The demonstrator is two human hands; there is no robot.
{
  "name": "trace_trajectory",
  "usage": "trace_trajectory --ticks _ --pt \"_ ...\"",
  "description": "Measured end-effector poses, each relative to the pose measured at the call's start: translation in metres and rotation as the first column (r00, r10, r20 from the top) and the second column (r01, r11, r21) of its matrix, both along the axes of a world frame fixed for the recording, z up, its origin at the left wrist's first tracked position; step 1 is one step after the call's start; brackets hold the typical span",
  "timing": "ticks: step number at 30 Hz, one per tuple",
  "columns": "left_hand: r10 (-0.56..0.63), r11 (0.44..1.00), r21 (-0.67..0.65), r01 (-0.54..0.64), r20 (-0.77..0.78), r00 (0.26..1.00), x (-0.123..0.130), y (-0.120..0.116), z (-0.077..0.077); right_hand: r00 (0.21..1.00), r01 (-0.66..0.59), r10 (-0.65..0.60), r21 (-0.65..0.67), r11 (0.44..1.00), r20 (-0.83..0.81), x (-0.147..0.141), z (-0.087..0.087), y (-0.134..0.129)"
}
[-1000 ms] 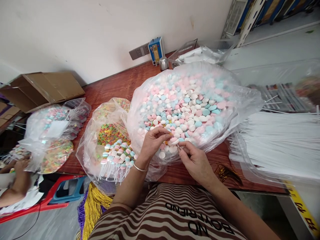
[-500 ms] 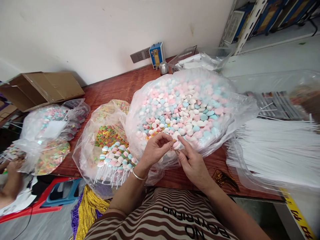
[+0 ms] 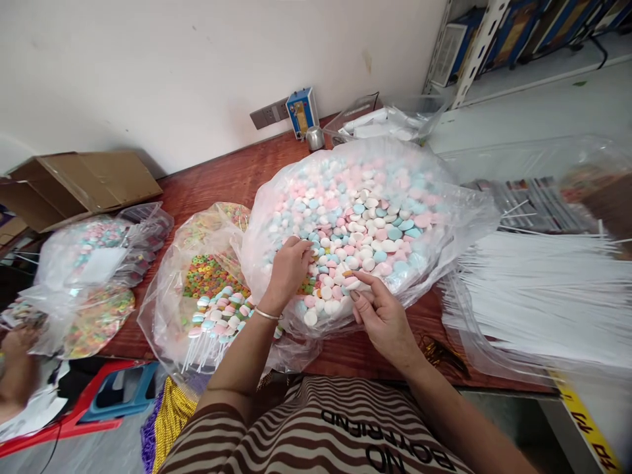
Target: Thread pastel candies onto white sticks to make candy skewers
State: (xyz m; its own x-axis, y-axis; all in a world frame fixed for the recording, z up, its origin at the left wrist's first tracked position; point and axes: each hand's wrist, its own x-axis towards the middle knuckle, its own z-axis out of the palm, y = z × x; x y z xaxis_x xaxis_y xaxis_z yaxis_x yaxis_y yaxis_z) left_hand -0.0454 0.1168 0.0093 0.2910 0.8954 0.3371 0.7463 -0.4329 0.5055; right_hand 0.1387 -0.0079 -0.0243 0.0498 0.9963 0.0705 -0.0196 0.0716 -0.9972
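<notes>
A large clear bag [image 3: 457, 224] of pink, white and blue candy discs lies open on the red-brown table. My left hand [image 3: 292, 263] reaches into its left side, fingers bent down among the discs; what they grip, if anything, is hidden. My right hand [image 3: 376, 308] pinches a pale disc [image 3: 351, 283] over the bag's front part, with a small orange piece at its upper edge. Left of the big bag, finished-looking candies on white sticks [image 3: 224, 315] rest on another clear bag [image 3: 165, 283] that holds colourful rings [image 3: 210, 273].
White sticks [image 3: 533, 289] fill a clear-lined tray at the right. Behind are a blue box [image 3: 302, 113] and a metal cup [image 3: 315, 138]. More bags [image 3: 99, 316], a carton [image 3: 99, 181] and another person's hand [image 3: 20, 342] are at the left.
My left hand has moved away from my right hand, left and up into the candy bag. My right hand still holds the disc. The view has shifted slightly.
</notes>
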Motion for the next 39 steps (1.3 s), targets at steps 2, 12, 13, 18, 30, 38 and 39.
trace_trajectory --ticks 2,12,13,18,30,38,39 --pt "0.020 1.000 -0.013 -0.022 -0.101 0.995 -0.003 0.011 -0.005 1.000 0.006 -0.006 -0.005 1.000 0.006 0.000 -0.002 -0.001" --pt "-0.044 0.999 0.023 0.050 -0.193 0.980 -0.007 0.001 -0.011 1.000 0.002 -0.002 -0.004 1.000 0.011 0.000 -0.003 0.001" --pt "-0.028 1.000 0.008 0.030 -0.155 0.987 -0.006 0.003 -0.011 1.000 0.001 0.000 -0.009 1.000 0.022 0.000 -0.004 0.001" --pt "-0.038 0.996 -0.077 0.035 -0.035 0.999 -0.004 0.021 -0.011 0.999 0.000 0.000 0.000 1.000 0.048 0.001 -0.006 0.000" --pt "-0.066 0.998 -0.009 0.065 -0.097 0.993 0.000 0.029 -0.003 0.999 -0.020 0.019 0.020 1.000 0.030 0.000 -0.013 -0.001" --pt "-0.099 0.995 0.020 0.101 -0.091 0.991 0.003 0.032 -0.011 0.999 -0.031 0.030 0.016 0.999 0.039 0.000 -0.014 0.001" --pt "-0.088 0.996 -0.004 0.088 -0.100 0.991 0.004 0.033 -0.011 0.999 -0.031 0.031 0.017 0.999 0.034 0.000 -0.014 0.001"
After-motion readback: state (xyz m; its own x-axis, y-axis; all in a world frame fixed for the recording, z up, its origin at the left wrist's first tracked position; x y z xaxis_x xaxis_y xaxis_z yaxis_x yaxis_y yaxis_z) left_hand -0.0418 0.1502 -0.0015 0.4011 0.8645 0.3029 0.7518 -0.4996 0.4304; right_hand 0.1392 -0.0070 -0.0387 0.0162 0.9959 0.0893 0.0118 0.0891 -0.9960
